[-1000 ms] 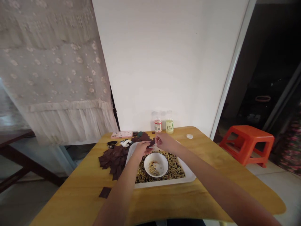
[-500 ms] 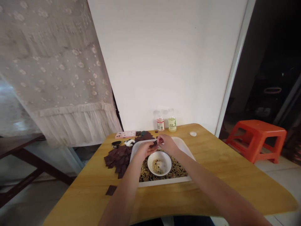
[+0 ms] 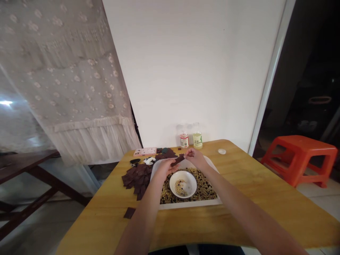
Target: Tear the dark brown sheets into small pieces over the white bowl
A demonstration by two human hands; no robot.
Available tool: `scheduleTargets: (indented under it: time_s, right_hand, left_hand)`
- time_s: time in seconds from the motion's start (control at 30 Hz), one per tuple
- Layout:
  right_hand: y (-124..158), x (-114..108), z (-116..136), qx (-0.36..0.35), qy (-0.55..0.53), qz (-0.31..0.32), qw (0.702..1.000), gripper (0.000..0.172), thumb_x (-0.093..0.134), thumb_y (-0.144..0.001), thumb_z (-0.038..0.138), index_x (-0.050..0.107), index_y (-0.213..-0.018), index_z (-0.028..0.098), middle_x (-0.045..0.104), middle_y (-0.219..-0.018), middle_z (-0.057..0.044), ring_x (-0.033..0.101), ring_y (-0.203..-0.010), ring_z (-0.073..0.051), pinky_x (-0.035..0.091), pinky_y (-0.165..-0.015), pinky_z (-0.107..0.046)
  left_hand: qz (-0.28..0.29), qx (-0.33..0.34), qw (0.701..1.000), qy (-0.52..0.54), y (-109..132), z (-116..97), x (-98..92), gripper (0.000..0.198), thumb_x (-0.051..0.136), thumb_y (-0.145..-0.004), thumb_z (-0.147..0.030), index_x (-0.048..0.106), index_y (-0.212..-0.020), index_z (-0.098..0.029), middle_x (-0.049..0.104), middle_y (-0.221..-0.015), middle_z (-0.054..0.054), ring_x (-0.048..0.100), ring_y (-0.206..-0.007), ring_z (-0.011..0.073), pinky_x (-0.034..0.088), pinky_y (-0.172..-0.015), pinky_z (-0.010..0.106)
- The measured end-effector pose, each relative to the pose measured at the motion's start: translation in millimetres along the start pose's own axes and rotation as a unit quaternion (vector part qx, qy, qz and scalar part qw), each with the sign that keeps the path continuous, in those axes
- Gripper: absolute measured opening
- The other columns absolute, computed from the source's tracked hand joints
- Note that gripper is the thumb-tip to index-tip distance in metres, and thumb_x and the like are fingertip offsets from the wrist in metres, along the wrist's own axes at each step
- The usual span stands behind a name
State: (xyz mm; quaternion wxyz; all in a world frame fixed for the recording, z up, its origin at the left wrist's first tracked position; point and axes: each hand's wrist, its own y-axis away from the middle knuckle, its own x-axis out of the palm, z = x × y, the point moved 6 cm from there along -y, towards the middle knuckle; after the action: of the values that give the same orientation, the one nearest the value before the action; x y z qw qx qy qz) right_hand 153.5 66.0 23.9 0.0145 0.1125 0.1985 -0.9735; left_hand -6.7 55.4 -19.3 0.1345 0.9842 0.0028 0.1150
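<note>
My left hand [image 3: 166, 167] is closed on a flat, dark maroon pouch [image 3: 177, 160], held above the far left part of a white tray [image 3: 190, 204]. At the far edge of the tray, my right hand [image 3: 196, 158] has its fingertips pinched together by the pouch's right end; whatever is in them is too small to make out. A layer of small tan and dark beads [image 3: 207, 187] covers the tray. Among them stands a white bowl [image 3: 190, 182] with a dark rim, holding some tan beads.
Left of the tray lies a heap of maroon pouches [image 3: 138, 179], with a single pouch [image 3: 129, 212] nearer me. Behind are a pink phone [image 3: 145, 151], a white crumpled item [image 3: 149, 160], two bottles [image 3: 197, 140] and a round lid [image 3: 222, 151]. An orange stool [image 3: 300, 156] stands right.
My right hand has drawn away to the right from my left hand, so more of the maroon pouch shows between them. The whole view has shifted slightly.
</note>
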Motion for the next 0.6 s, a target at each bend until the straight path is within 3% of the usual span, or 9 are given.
scheduleTargets:
  time_s: [0.1,0.33,0.6]
  right_hand:
    - [-0.8,1.6,-1.0,-0.011,-0.002,0.000,1.000,0.013,0.057,-0.063,0.024,0.045,-0.064,0.019,0.056,-0.066,0.001,0.057,-0.068,-0.013,0.046,-0.073,-0.031]
    - [8.9,18.9,12.5,-0.138,0.072,0.044,0.987,0.003,0.048,-0.065,0.015,0.048,-0.065,0.019,0.055,-0.069,0.000,0.053,-0.066,-0.013,0.046,-0.066,-0.028]
    - [9.1,16.5,8.9,-0.107,0.017,0.046,0.993,0.004,0.050,-0.066,0.017,0.047,-0.066,0.018,0.058,-0.070,0.000,0.056,-0.067,-0.013,0.047,-0.067,-0.029]
  left_hand:
    - [0.004,0.007,1.000,0.008,-0.5,-1.4,1.3,0.016,0.058,-0.070,-0.009,0.063,-0.085,-0.010,0.069,-0.083,0.011,0.067,-0.068,0.0183,0.054,-0.065,0.028]
    - [0.042,-0.011,0.998,0.041,2.8,1.5,8.6,0.011,0.053,-0.072,-0.006,0.062,-0.079,-0.009,0.069,-0.080,0.012,0.067,-0.071,0.0186,0.052,-0.074,0.030]
    - [0.063,-0.042,0.996,0.054,5.8,3.5,11.3,0.009,0.055,-0.074,-0.009,0.063,-0.079,-0.008,0.069,-0.077,0.013,0.067,-0.070,0.0170,0.051,-0.075,0.028]
